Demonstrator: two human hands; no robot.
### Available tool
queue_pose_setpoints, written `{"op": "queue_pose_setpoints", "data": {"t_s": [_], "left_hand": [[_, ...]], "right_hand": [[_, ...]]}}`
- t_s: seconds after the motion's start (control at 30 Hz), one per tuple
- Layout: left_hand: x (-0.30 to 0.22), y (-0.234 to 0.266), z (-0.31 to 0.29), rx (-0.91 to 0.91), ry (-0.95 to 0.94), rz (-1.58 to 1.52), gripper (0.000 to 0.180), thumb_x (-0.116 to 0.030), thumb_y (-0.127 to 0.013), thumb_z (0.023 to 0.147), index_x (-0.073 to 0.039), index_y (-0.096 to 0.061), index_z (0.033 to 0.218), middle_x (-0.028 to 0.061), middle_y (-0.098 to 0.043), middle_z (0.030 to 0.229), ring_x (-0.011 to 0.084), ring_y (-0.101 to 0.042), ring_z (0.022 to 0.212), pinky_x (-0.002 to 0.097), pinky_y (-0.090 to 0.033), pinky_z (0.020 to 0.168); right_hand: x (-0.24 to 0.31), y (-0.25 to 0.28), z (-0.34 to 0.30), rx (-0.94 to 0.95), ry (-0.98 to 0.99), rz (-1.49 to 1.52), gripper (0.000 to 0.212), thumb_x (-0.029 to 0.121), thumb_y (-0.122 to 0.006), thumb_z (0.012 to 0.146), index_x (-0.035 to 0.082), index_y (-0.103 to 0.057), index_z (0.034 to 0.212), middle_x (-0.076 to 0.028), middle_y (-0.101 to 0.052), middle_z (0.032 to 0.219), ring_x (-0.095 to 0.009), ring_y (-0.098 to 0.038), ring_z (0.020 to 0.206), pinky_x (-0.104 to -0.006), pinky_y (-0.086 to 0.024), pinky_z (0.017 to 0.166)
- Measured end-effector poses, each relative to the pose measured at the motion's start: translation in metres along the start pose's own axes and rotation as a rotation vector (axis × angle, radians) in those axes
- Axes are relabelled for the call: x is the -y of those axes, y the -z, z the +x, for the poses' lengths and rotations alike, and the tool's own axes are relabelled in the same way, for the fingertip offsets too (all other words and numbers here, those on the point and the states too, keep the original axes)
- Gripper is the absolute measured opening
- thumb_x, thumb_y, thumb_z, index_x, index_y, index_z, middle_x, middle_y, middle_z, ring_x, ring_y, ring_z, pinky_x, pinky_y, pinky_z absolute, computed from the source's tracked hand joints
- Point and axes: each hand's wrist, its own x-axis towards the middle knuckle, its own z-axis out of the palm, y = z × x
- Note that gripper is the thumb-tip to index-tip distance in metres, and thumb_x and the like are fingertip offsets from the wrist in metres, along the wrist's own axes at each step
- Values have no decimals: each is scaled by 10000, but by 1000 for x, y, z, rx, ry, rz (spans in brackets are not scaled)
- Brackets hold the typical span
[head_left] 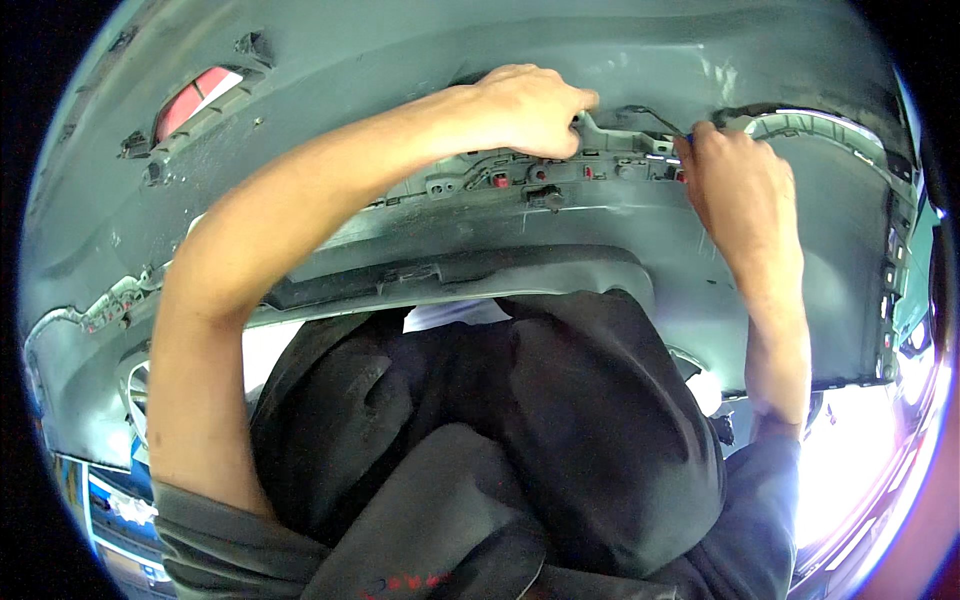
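A large dark grey-green car bumper shell (470, 225) lies inner side up before me. Along its middle runs a grey bracket strip (620, 137) with clips and holes. My left hand (528, 108) is curled over the strip, its fingertips at the bracket's raised left end; the palm hides what lies beneath. Farther right, my right hand (738, 180) is closed at the strip's right end. A small blue part (690, 137) shows at its fingertips, and a thin dark rod or wire (655, 117) runs up-left from there. The rest of its grip is hidden.
Small red clips (501, 181) and a round black sensor-like part (548, 198) sit along the strip. An oblong opening (197, 100) is at upper left, a curved one (820, 130) at upper right. My dark-clothed legs (490, 400) are at the near edge.
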Motion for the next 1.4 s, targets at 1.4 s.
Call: {"op": "queue_pose_setpoints", "data": {"t_s": [1.4], "left_hand": [[54,-17,-54,2,218,-293,649,-453,-422,1150,91,-755,1266,342,-735,1271,479,-703,1240,585,-506,1132]], "right_hand": [[64,2,38,253,449,384,394,462,-688,1048,87,-770,960,-173,-755,850,-414,-752,881,-547,-589,769]]}}
